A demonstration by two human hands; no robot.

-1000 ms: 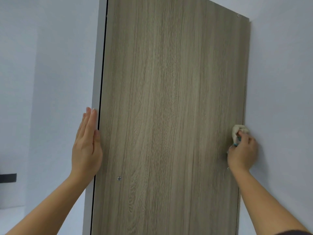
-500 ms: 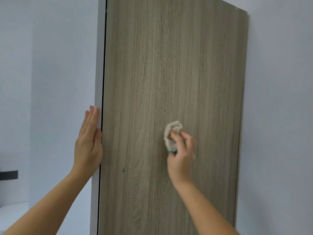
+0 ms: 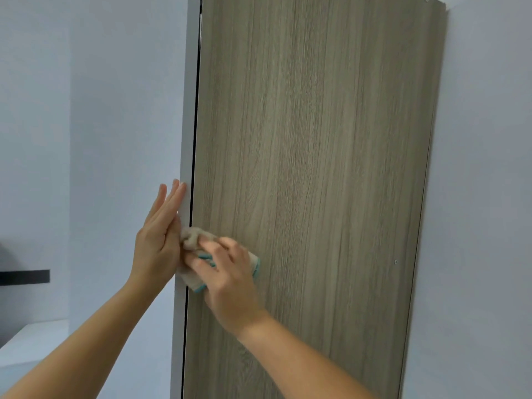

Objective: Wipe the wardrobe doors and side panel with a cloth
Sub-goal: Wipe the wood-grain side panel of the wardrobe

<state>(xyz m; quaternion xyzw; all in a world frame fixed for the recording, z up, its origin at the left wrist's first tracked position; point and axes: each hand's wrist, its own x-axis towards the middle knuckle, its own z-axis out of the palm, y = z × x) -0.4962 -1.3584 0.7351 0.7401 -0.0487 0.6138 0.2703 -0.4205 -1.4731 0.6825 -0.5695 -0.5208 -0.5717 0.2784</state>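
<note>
At the left edge of the side panel (image 3: pixel 316 168), beige cloth (image 3: pixel 191 237) gripped in the right hand (image 3: pixel 230 272) — fingers curled round it, left hand (image 3: pixel 157 243) flat, fingers straight, on the white door edge (image 3: pixel 187 139).

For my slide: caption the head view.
Right hand holds a beige, teal-edged cloth against the wood-grain wardrobe side panel; flat left hand rests on the white door edge.

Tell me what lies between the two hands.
The head view shows the bunched cloth there, gripped by the right hand beside the left hand.
</note>
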